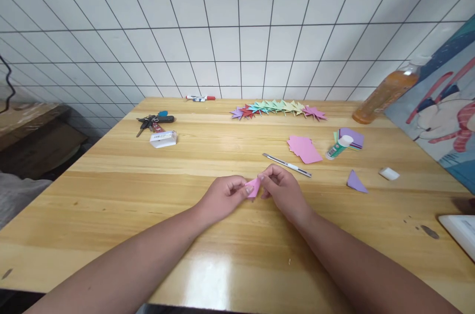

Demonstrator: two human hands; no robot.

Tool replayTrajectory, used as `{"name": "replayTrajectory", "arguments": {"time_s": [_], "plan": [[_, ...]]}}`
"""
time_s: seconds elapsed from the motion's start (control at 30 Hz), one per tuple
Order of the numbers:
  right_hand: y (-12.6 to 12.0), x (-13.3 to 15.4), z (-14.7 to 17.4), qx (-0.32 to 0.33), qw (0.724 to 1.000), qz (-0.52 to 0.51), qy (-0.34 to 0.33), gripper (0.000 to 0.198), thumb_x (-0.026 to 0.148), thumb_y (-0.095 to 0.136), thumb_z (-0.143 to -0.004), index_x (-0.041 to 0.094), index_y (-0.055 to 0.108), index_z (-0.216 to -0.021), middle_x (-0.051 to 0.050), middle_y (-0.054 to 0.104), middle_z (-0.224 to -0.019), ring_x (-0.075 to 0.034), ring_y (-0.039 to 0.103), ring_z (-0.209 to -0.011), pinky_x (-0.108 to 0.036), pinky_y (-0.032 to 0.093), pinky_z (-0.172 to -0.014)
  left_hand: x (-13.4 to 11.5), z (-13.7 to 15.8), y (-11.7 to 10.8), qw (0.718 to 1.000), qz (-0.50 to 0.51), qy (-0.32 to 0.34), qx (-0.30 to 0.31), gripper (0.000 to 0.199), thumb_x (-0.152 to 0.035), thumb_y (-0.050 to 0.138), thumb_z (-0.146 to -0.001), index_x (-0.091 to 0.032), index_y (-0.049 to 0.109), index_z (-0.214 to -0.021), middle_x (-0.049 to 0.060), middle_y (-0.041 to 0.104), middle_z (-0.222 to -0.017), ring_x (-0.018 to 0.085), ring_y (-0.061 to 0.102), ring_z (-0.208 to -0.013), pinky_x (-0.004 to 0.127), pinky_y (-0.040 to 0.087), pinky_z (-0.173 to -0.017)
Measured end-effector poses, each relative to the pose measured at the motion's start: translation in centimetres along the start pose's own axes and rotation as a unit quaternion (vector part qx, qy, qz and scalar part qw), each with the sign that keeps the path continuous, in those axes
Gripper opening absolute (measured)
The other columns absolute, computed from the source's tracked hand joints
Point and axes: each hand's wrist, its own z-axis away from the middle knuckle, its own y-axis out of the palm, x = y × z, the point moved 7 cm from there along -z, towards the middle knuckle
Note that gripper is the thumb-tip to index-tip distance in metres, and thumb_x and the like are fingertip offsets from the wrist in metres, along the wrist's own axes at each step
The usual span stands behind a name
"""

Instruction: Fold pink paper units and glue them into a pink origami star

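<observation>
At the middle of the pale wooden counter (111, 190), the left hand (222, 198) and the right hand (284, 190) meet over a small folded piece of pink paper (254, 187). The fingers of both hands are closed on it: the left pinches its left edge and the right pinches its upper right edge, holding it just above the counter surface (whether it touches the wood cannot be told).

Just beyond the right hand lies a slim silver utility knife (287, 164), and past that a loose stack of pink paper squares (304, 149). To the right of the stack lie a green-and-white glue stick (338, 148) and a folded purple paper triangle (356, 182). A row of multicoloured folded paper stars (278, 109) runs along the far edge, near the white tiled wall (237, 22).
</observation>
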Motion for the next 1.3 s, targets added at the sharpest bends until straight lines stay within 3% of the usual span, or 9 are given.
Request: {"name": "replayTrajectory", "arguments": {"time_s": [0.1,0.4,0.6,0.73,0.97,1.17,1.3], "plan": [[-0.1,0.2,0.0,-0.004,1.0,0.02,-0.019,0.025,0.04,0.059,-0.076,0.018,0.05,-0.068,0.004,0.051,-0.057,-0.01,0.05,-0.048,-0.022,0.043,-0.048,-0.3,0.0,-0.3,0.999,0.009,0.029,-0.009,0.032,-0.039,0.043,-0.087,-0.014,0.063,-0.079,0.002,0.062,-0.072,0.013,0.054,-0.066,0.022,0.041,-0.062],[0.1,0.4,0.1,-0.023,0.999,0.017,-0.027,0.027,0.04,0.059,-0.075,0.018,0.048,-0.062,0.005,0.049,-0.053,-0.009,0.046,-0.048,-0.021,0.04,-0.047,-0.5,-0.1,-0.3,0.997,-0.079,0.016,-0.015,0.03,-0.032,0.048,-0.083,-0.015,0.063,-0.064,-0.002,0.051,-0.055,0.009,0.044,-0.054,0.018,0.033,-0.053],[1.0,0.3,0.1,0.071,0.997,-0.027,0.001,0.03,0.043,0.061,-0.073,0.019,0.058,-0.091,0.002,0.058,-0.069,-0.009,0.052,-0.053,-0.022,0.044,-0.05,-0.6,0.1,-1.3,0.997,-0.026,0.01,-0.077,0.028,-0.036,0.051,-0.082,-0.015,0.064,-0.067,0.0,0.059,-0.059,0.011,0.051,-0.058,0.019,0.039,-0.056],[1.3,0.6,0.2,0.092,0.996,-0.001,0.003,0.028,0.044,0.06,-0.073,0.016,0.062,-0.074,0.001,0.058,-0.065,-0.008,0.05,-0.052,-0.021,0.044,-0.051,0.0,0.0,-2.1,0.994,0.009,0.001,-0.113,0.03,-0.04,0.05,-0.083,-0.015,0.064,-0.071,0.001,0.062,-0.065,0.013,0.054,-0.06,0.021,0.043,-0.058],[1.3,0.5,0.2,0.08,0.997,0.019,-0.003,0.018,0.034,0.064,-0.068,0.016,0.063,-0.068,0.002,0.057,-0.061,-0.009,0.047,-0.054,-0.022,0.04,-0.051,0.4,0.0,-1.8,0.994,0.032,-0.007,-0.102,0.032,-0.042,0.05,-0.083,-0.015,0.062,-0.07,0.002,0.063,-0.067,0.013,0.055,-0.062,0.021,0.044,-0.059],[0.7,0.8,-0.1,0.042,0.998,0.045,-0.028,0.012,0.026,0.059,-0.068,0.017,0.054,-0.062,0.005,0.05,-0.055,-0.007,0.042,-0.048,-0.02,0.034,-0.046,0.4,-0.2,-0.9,0.998,0.039,-0.014,-0.055,0.028,-0.039,0.052,-0.082,-0.015,0.065,-0.077,0.003,0.066,-0.07,0.013,0.056,-0.064,0.021,0.043,-0.061],[0.5,1.0,-0.1,0.03,0.997,0.061,-0.038,0.012,0.023,0.057,-0.066,0.018,0.05,-0.059,0.006,0.046,-0.052,-0.007,0.039,-0.047,-0.019,0.03,-0.045,0.2,-0.1,-0.6,0.999,0.026,-0.011,-0.037,0.025,-0.037,0.056,-0.08,-0.015,0.065,-0.071,0.003,0.066,-0.067,0.013,0.056,-0.062,0.021,0.042,-0.061]]}}
